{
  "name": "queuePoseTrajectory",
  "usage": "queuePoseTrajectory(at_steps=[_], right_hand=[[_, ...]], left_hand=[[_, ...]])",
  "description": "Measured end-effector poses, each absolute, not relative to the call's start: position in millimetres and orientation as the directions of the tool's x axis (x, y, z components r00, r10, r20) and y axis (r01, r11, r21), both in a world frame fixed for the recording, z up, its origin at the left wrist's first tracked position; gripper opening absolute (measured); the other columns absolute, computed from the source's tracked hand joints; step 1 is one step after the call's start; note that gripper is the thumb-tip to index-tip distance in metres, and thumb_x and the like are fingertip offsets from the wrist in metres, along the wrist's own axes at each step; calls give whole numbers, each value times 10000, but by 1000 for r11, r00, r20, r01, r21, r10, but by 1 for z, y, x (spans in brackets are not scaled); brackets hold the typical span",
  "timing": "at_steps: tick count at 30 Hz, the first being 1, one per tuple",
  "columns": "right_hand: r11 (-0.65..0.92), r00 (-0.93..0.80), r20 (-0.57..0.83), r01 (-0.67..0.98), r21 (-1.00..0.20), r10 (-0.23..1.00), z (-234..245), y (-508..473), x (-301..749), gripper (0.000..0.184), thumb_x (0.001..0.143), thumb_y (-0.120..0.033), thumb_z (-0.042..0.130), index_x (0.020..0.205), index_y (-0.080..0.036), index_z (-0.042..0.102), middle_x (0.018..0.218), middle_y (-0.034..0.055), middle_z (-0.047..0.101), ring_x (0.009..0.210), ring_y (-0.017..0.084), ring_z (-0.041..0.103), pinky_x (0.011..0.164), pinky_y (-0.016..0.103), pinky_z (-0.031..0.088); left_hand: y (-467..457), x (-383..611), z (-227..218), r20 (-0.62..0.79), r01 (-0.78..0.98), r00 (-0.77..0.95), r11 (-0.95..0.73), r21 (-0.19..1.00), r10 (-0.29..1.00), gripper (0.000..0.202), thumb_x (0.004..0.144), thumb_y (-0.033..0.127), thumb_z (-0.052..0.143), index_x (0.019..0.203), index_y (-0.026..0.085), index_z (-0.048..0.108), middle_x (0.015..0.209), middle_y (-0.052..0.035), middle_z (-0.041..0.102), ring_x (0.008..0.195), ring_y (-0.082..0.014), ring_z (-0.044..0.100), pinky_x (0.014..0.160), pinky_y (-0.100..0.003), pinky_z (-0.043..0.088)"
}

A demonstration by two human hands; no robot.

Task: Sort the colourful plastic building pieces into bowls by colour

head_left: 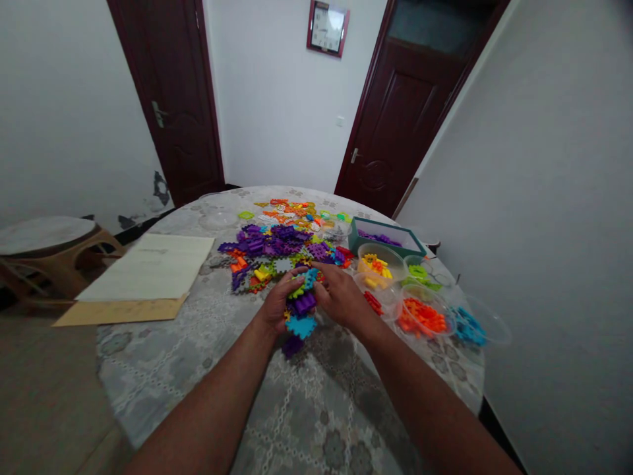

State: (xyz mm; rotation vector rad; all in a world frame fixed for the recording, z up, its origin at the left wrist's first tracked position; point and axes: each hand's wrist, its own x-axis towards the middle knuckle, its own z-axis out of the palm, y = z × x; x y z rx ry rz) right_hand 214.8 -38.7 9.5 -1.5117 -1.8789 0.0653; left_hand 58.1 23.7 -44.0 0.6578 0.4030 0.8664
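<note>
Over the near middle of the table, my left hand (277,303) is closed around a joined cluster of plastic building pieces (302,305) in blue, green, purple and yellow. My right hand (340,293) grips the same cluster from the right, its fingers at the blue piece on top. A purple piece (293,347) hangs at the cluster's lower end. Just beyond my hands lies a heap of purple pieces (279,240), with a grey gear-edged piece (283,265) and a yellow piece (262,272) in front. My fingers partly hide the cluster.
Clear bowls on the right hold yellow (374,265), orange (421,316), red (373,302) and blue pieces (469,326). Behind them stands a green box (413,249) with purple pieces. Paper sheets (148,267) lie left; orange pieces (291,212) spread at the back. A stool (47,236) stands left.
</note>
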Motion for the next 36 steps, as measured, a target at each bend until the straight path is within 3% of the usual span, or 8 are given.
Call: queuePoseTrajectory(at_steps=[5, 9, 16, 21, 25, 32, 36], right_hand=[[265, -23, 396, 778, -570, 918, 7, -24, 212, 366, 918, -147, 663, 1272, -216, 729, 1107, 65, 789, 945, 221, 719, 901, 364, 577], [222, 59, 407, 762, -608, 911, 4, -26, 210, 281, 893, -157, 712, 1171, -193, 736, 1056, 61, 758, 933, 210, 699, 861, 333, 571], [198, 99, 602, 892, -407, 793, 5, -40, 224, 254, 938, -207, 664, 1190, -178, 663, 1169, 120, 692, 1108, 245, 641, 987, 380, 546], [145, 207, 667, 890, -432, 715, 16, -88, 253, 241, 953, -256, 635, 1184, -196, 662, 1126, 106, 699, 904, 214, 663, 856, 353, 569], [-43, 311, 684, 925, -378, 660, 18, -136, 307, 270, 968, -358, 619, 1178, -197, 674, 1021, 87, 708, 805, 215, 654, 757, 359, 561], [-457, 354, 730, 887, -63, 585, -2, -207, 444, 410, 940, -453, 540, 1150, -143, 708, 996, 171, 735, 862, 308, 668, 843, 460, 541], [-549, 374, 742, 836, -10, 556, -13, -216, 474, 463, 941, -437, 488, 1173, -102, 708, 1067, 227, 726, 1010, 385, 684, 932, 561, 524]], left_hand=[[29, 58, -47, -66, -569, 586, 468, 676, 808, 525, 809, 252, 834, 1299, 198, 656, 1042, -85, 756, 700, -205, 744, 557, -331, 636], [31, 58, -45, -89, -548, 590, 478, 686, 803, 558, 813, 236, 825, 1341, 212, 647, 1033, -81, 764, 709, -207, 751, 560, -328, 647], [28, 58, -38, -117, -524, 592, 491, 696, 797, 518, 811, 204, 799, 1309, 200, 656, 1031, -93, 769, 755, -241, 764, 560, -351, 651], [24, 58, -39, -149, -502, 607, 522, 689, 781, 585, 815, 229, 794, 1371, 201, 615, 951, -103, 771, 741, -259, 765, 550, -358, 630], [24, 58, -43, -142, -507, 619, 531, 679, 772, 620, 810, 252, 805, 1390, 202, 592, 958, -106, 775, 732, -261, 768, 537, -346, 616], [22, 60, -43, -131, -528, 636, 552, 645, 761, 607, 806, 254, 803, 1366, 183, 578, 921, -108, 767, 740, -270, 772, 538, -345, 618], [22, 61, -44, -121, -551, 630, 551, 626, 767, 602, 795, 248, 815, 1346, 194, 580, 922, -96, 763, 753, -280, 777, 516, -349, 615]])
